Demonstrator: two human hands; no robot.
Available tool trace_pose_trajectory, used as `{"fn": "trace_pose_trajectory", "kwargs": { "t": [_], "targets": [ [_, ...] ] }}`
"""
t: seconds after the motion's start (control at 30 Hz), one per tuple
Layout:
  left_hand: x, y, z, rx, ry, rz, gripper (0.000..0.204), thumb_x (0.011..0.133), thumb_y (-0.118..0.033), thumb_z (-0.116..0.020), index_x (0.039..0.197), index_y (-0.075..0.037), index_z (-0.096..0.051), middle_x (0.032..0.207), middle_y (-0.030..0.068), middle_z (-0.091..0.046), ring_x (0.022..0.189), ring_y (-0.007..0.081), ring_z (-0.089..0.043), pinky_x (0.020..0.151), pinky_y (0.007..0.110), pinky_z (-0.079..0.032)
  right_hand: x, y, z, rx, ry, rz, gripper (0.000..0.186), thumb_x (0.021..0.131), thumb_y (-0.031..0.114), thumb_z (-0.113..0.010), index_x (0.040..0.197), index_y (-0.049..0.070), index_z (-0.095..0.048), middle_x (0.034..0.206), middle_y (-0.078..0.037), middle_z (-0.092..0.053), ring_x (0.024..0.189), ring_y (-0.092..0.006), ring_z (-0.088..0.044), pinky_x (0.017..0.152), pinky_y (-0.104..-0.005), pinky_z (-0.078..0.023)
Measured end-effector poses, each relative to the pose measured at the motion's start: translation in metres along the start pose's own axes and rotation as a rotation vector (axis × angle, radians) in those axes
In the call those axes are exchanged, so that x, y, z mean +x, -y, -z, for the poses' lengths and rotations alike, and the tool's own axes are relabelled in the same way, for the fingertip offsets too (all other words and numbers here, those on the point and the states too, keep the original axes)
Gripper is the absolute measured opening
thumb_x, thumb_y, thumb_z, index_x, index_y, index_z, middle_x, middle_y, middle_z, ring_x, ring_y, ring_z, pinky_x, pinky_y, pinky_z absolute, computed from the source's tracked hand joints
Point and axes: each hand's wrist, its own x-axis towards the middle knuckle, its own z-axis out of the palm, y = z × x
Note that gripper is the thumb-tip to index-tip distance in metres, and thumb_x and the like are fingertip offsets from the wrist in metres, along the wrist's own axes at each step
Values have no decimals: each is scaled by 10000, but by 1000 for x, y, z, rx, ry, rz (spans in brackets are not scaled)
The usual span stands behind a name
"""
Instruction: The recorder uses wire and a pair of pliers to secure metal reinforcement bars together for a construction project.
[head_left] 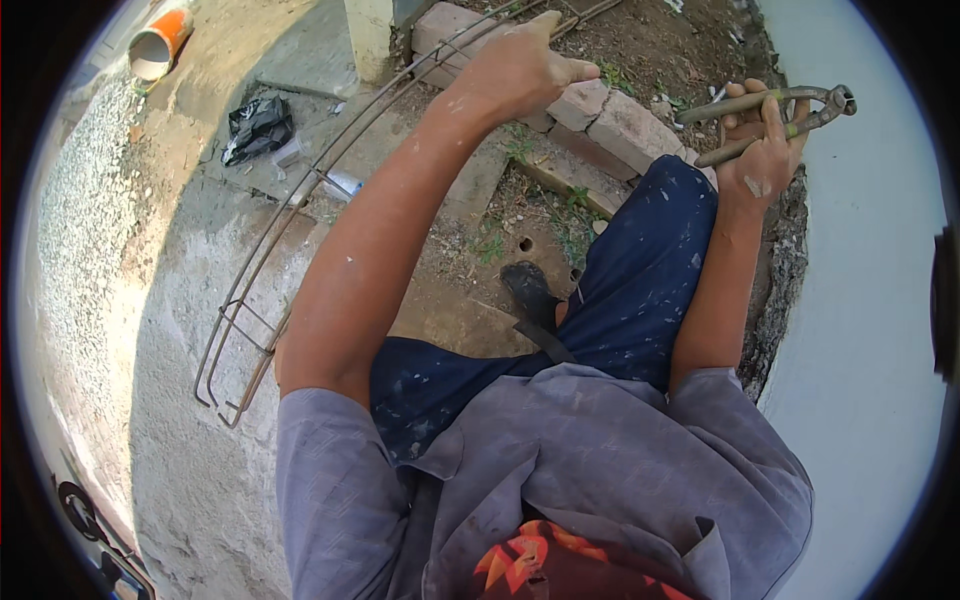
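Left hand [520, 70] closes on the rebar cage [300, 215] at its far end by the bricks [610, 120], right hand [765, 150] grips the pincers [780, 110] off to the right; steady the bars before bringing the pincers in square to a joint.

One pincers [775, 118], one rebar cage [300, 210]

Surroundings: paved ground, brick edging, litter

Orange pipe [160, 42] lies far left, open end showing, beside a gravel strip [85, 200]; crumpled black bag [257, 127] on the concrete slab [300, 70], a clear plastic bottle [343, 183] just near of it; row of bricks [610, 115] edges bare soil [660, 45] at far centre; pale wall [870, 300] fills the right side.
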Motion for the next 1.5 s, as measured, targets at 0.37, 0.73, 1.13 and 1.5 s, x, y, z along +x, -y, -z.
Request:
{"fn": "trace_pose_trajectory", "kwargs": {
  "t": [0.37,0.73,1.13,1.5],
  "targets": [
    [-149,93,149,89,323,940,500,898,-517,-585,881,-25,-669,726,43,-667,675,99,-644,568,252,-506,-38,22,-138,-780,1610,-641,625,911,100,-535,1473,61,-264,1093,-149,-644,866,-203,-648,685,-332,-511],
    [-182,135,93,-303,262,901,471,906,-500,-590,845,-37,-651,669,23,-607,533,83,-505,505,248,-437,-92,-35,-192,-1081,2022,-690,659,894,138,-546,1483,99,-254,1337,-237,-490,1050,-330,-597,967,-441,-430],
    [-182,132,92,-420,193,860,443,956,-408,-531,750,-24,-611,690,47,-633,580,109,-566,476,287,-428,-93,-62,-197,-1024,2046,-399,561,880,184,-625,1379,82,-392,925,-127,-644,634,-219,-642,530,-324,-508],
    [-175,125,93,-307,203,885,417,948,-416,-535,743,-58,-595,596,8,-561,497,88,-493,443,260,-414,-195,-58,-141,-33,1153,-1554,619,684,114,-829,1181,5,-478,764,-87,-617,527,-146,-587,474,-275,-491]
  ]
}}
